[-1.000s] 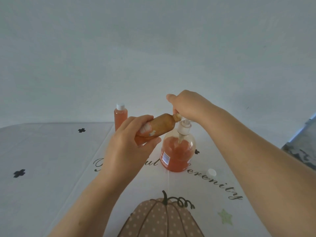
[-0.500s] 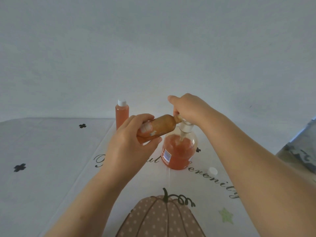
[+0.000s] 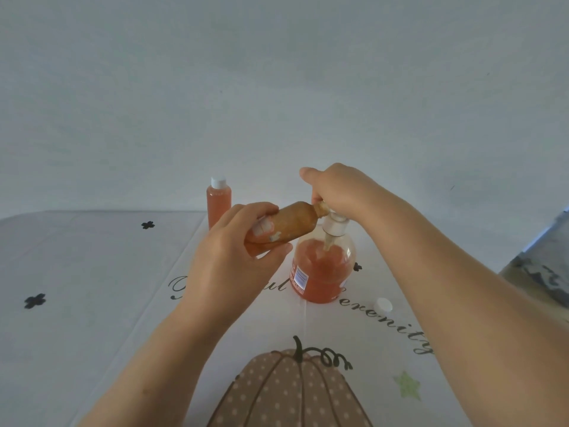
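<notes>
Left hand (image 3: 228, 266) grips a tilted small bottle (image 3: 297, 223), mouth at the pump dispenser (image 3: 323, 272) spout. Right hand (image 3: 337, 189) clasps its top.

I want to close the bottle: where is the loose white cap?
Head view: the cap lies on the tablecloth, just right of the pump bottle.

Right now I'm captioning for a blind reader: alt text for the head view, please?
A left hand holds a small bottle tilted, its mouth at the pump of a big bottle of orange liquid; the right hand grips the pump. A capped bottle stands behind; a white cap lies on the tablecloth.
</notes>
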Available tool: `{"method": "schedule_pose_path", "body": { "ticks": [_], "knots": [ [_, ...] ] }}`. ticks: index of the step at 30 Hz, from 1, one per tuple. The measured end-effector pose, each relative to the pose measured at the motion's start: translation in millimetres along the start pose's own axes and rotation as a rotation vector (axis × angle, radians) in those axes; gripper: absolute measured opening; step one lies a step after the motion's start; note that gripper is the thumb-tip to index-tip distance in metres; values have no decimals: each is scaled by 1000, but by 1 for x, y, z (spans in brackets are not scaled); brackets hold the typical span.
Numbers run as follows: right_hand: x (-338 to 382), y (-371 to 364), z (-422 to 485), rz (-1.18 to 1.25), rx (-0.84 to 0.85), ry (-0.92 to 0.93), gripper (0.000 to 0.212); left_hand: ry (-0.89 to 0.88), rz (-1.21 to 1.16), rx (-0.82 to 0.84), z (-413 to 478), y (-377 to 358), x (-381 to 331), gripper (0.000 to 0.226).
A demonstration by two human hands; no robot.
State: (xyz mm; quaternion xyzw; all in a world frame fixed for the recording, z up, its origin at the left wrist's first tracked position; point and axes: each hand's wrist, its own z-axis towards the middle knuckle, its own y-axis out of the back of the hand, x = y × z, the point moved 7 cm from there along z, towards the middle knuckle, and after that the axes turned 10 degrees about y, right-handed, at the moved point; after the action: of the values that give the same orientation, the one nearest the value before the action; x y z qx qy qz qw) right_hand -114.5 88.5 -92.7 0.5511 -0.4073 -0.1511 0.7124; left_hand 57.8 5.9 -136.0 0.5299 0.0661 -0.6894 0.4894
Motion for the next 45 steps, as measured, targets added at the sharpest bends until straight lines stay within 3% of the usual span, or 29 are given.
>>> {"method": "schedule_pose_path", "body": {
  "ticks": [13, 21, 31, 37, 45],
  "knots": [
    [2, 9, 3, 17, -21, -30, 49, -7, -1, 24, -2, -1, -4, 44],
    [1, 4, 3, -4, 0, -21, 36, -17, 8, 25, -3, -2, -4, 44],
    [-6, -4, 4, 52, -37, -76, 45, -6, 13, 6, -1, -2, 1, 43],
    [3, 16, 3, -43, -97, -35, 45, -40, -6, -14, -4, 1, -5, 44],
    [-1, 5, 7, 8, -38, -66, 46, -27, -1, -5, -4, 0, -4, 44]
  ]
}}
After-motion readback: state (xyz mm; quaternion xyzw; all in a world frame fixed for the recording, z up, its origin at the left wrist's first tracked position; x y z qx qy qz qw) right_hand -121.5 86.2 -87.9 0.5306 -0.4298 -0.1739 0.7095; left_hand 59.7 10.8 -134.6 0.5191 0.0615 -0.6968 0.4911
